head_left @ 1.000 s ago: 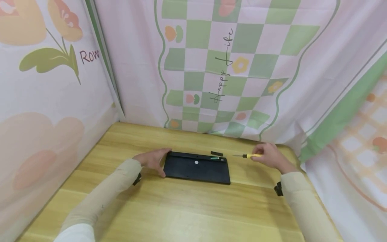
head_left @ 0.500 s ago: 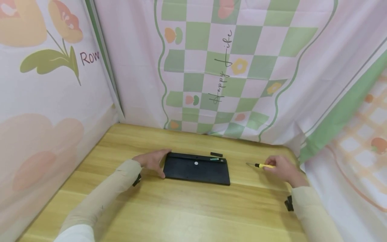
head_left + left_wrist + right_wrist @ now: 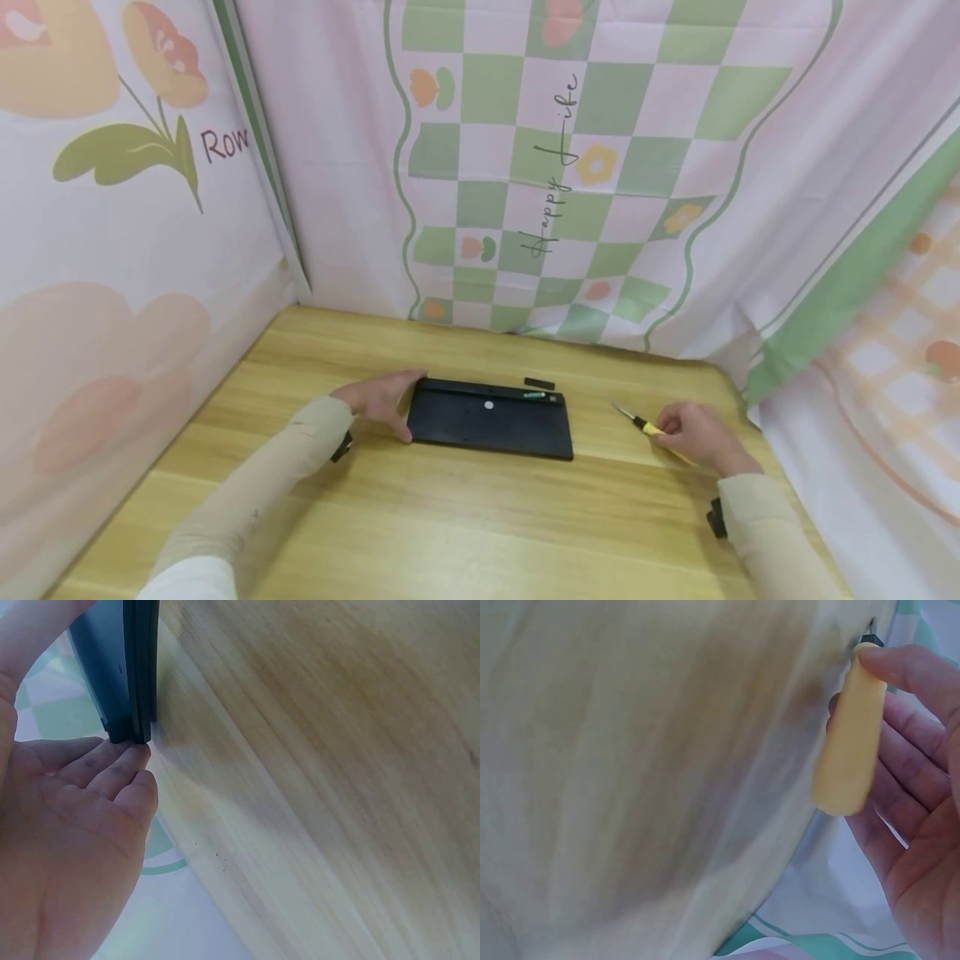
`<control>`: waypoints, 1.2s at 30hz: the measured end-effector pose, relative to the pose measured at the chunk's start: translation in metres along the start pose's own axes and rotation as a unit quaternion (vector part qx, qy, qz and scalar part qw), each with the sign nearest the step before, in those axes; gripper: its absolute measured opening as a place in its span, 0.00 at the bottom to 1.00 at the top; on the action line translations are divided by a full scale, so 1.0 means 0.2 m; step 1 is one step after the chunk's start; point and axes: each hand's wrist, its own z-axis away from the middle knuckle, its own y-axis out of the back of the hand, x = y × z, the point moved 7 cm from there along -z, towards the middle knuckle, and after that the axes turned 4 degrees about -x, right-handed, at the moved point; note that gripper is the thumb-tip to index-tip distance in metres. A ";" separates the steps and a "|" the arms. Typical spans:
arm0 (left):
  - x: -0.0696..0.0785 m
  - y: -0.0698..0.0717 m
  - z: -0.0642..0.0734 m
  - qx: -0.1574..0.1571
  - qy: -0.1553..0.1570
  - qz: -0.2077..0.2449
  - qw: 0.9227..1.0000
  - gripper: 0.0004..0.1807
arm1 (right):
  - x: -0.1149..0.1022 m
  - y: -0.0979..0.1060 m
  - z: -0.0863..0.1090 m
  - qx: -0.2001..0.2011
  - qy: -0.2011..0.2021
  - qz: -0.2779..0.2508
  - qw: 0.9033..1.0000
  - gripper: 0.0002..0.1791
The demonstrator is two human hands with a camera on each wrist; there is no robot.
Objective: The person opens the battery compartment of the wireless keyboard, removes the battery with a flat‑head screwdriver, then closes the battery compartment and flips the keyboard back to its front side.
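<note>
A slim black keyboard (image 3: 487,425) lies underside up, with a round white sticker and an open battery slot at its far right. In that slot sits a green battery (image 3: 535,395). The small black battery cover (image 3: 539,383) is on the table just behind. My left hand (image 3: 381,402) holds the keyboard's left end, thumb at the near corner and fingers at the far one. Off to the right, my right hand (image 3: 697,433) pinches a screwdriver (image 3: 851,742) by its yellow handle, its metal tip pointing away and leftward. The keyboard's keys are hidden.
The wooden table (image 3: 450,517) meets a printed cloth (image 3: 555,167) along its back edge. Another cloth panel (image 3: 112,333) closes off the left side, and more cloth (image 3: 885,467) hangs at the right edge.
My right hand has moved toward me and to the right, away from the keyboard. The screwdriver has turned from level to slanting. The left hand and the keyboard stay in place.
</note>
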 end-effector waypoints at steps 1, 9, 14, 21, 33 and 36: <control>0.00 0.00 0.00 0.000 0.000 0.000 1.000 0.71 | 0.00 -0.01 0.00 0.001 0.001 -0.002 1.000 0.07; -0.01 0.00 -0.01 -0.002 -0.003 -0.003 1.000 0.71 | -0.02 -0.01 0.00 0.010 0.012 0.003 1.000 0.08; -0.01 -0.01 -0.01 -0.004 -0.004 -0.004 1.000 0.71 | -0.04 0.00 -0.01 -0.005 0.016 0.009 1.000 0.07; -0.01 0.00 -0.01 -0.003 -0.004 -0.006 1.000 0.71 | -0.18 0.04 -0.09 -0.030 0.063 0.028 0.997 0.10; -0.01 0.00 0.00 -0.003 -0.002 -0.008 1.000 0.70 | -0.54 -0.02 -0.35 -0.064 0.125 0.024 0.990 0.19; -0.01 0.00 0.00 -0.005 -0.005 -0.005 1.000 0.70 | -0.64 -0.05 -0.40 -0.066 0.144 0.026 0.987 0.19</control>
